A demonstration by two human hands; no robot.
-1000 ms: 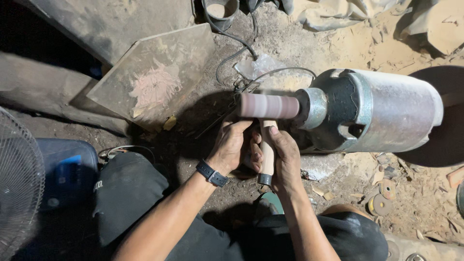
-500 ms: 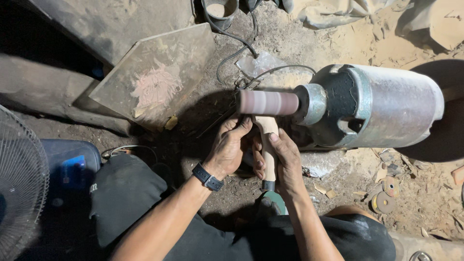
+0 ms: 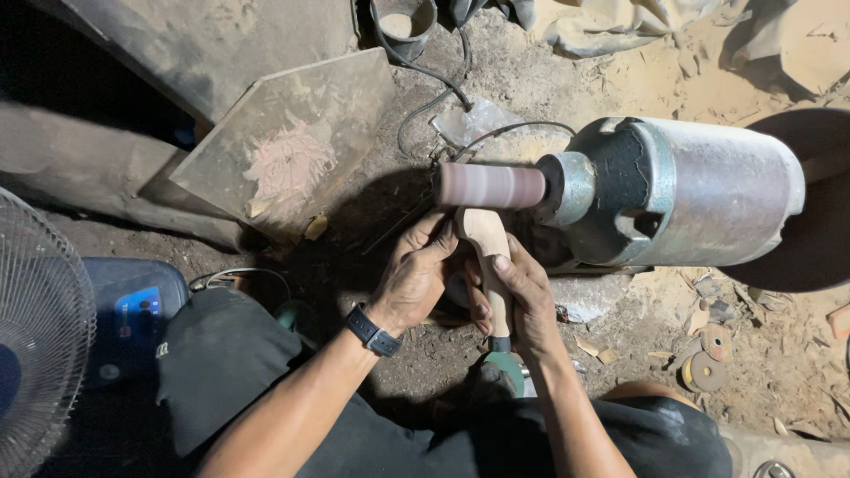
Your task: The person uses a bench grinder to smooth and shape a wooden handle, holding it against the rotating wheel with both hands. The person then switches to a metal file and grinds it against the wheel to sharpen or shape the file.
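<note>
Both my hands hold a pale wooden piece (image 3: 488,239), long and rounded at its top end. That top end sits just under a pinkish sanding drum (image 3: 492,186) that sticks out leftward from a big silver motor (image 3: 682,193). My left hand (image 3: 416,276), with a black watch on the wrist, grips the piece from the left. My right hand (image 3: 524,296) wraps its lower part, thumb along the wood. A dark green part (image 3: 501,365) shows below my right hand at the piece's lower end.
A dusty flat board (image 3: 292,146) leans at upper left. A white fan (image 3: 40,345) and a blue box (image 3: 133,310) stand at left. Cables (image 3: 425,106) run over the sawdust-covered ground. Small round discs (image 3: 704,367) lie at right.
The wooden piece has come up closer to the sanding drum, and my hands have shifted slightly along it. The motor stays in place.
</note>
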